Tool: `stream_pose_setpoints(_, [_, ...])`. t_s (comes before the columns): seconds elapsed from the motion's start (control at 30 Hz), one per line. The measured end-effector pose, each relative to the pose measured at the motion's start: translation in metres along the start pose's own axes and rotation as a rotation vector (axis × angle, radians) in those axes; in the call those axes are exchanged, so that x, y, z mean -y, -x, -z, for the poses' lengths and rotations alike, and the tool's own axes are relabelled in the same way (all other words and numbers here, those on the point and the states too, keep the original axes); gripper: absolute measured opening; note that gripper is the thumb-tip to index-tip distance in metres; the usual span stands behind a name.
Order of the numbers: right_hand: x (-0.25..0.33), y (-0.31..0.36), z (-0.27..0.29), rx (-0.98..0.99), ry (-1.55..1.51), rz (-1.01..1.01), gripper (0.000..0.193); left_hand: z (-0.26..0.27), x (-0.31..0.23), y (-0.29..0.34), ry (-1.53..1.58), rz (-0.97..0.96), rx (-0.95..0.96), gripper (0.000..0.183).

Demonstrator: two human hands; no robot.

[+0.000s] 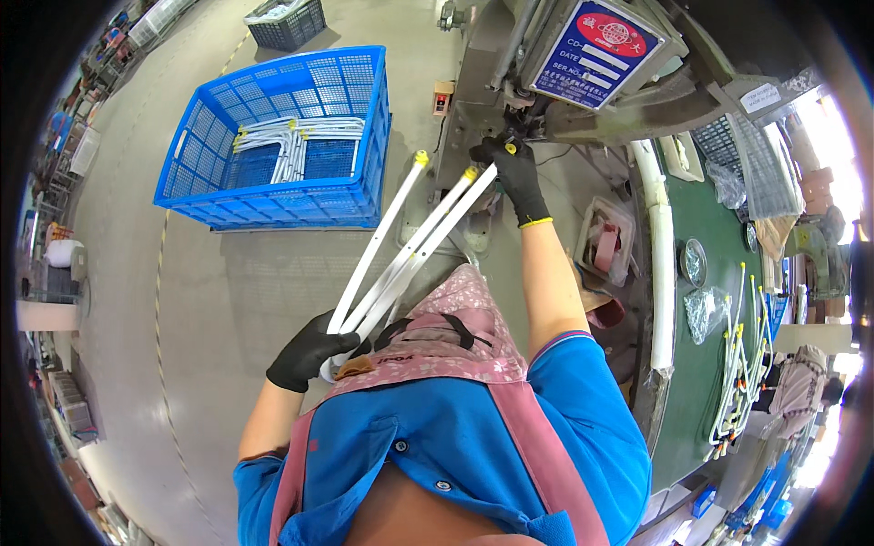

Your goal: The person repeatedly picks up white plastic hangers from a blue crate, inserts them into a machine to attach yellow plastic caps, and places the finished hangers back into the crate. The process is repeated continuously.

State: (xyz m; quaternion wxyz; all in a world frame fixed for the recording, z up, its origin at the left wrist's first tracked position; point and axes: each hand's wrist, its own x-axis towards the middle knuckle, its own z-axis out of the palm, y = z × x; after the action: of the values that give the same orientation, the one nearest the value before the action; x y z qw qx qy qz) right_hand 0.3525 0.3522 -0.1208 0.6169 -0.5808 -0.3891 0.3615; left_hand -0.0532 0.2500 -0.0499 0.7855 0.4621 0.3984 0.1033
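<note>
My left hand [308, 353] clamps the low ends of three white tubes [401, 250] as a fanned bundle, so my right hand [515, 171], apparently closed around one yellow-capped tip, can hold it at the machine [546, 100].

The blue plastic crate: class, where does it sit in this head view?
The blue plastic crate sits on the floor at upper left, to the person's left of the white tubes held in both gloved hands, and it holds bent white tubes.

A worker in a short-sleeved blue shirt, pink floral apron and black gloves on the left hand [308, 355] and right hand [515, 170].
</note>
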Motion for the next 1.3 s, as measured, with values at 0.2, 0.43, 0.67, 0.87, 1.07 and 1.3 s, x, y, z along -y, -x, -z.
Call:
stream_pose_setpoints(0.2, [-0.011, -0.006, 0.003, 0.075, -0.060, 0.042, 0.011, 0.002, 0.001, 0.000, -0.006, 0.037, 0.000, 0.051])
stream_pose_setpoints(0.43, [-0.010, -0.012, 0.006, 0.119, 0.113, -0.018, 0.017, 0.013, 0.014, 0.000, 0.060, 0.010, 0.121, 0.048])
stream_pose_setpoints(0.67, [-0.003, -0.005, 0.001, 0.098, -0.004, -0.033, 0.017, 0.005, 0.025, -0.009, 0.059, 0.039, 0.050, 0.047])
stream_pose_setpoints(0.87, [-0.005, -0.002, 0.001, 0.123, -0.053, -0.008, 0.018, 0.005, 0.021, -0.012, 0.064, 0.036, 0.051, 0.039])
stream_pose_setpoints(1.07, [0.000, 0.002, -0.001, 0.055, -0.012, -0.044, 0.019, 0.007, 0.023, -0.011, 0.082, -0.022, 0.132, 0.030])
stream_pose_setpoints(1.3, [-0.006, 0.003, -0.004, 0.015, -0.162, -0.022, 0.017, 0.018, 0.029, -0.024, 0.046, 0.013, 0.129, 0.038])
